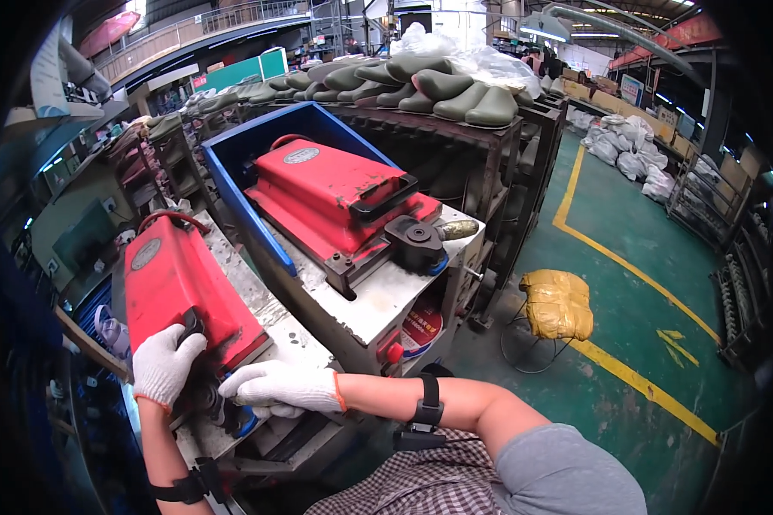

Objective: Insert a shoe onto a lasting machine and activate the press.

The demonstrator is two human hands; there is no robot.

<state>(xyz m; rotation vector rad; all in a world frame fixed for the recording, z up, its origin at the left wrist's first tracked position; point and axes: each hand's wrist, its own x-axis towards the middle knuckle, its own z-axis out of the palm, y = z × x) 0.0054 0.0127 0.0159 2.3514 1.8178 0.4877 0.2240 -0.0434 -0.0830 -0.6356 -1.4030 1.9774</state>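
Gripping the handle [195, 323], the left hand [165, 365] is at the left red cover [180, 287], which lies flat on its bench [294, 336]; right hand [288, 386] curled at the black clamp [217, 412], hold hidden. Cover looks closed; whether fastened, can't tell.

Your head view looks down and forward from above; your left hand [168, 365] and right hand [288, 384] are near.

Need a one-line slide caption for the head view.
Gloved left hand at the black handle of one red machine, right hand by its near end, a second red machine alongside.
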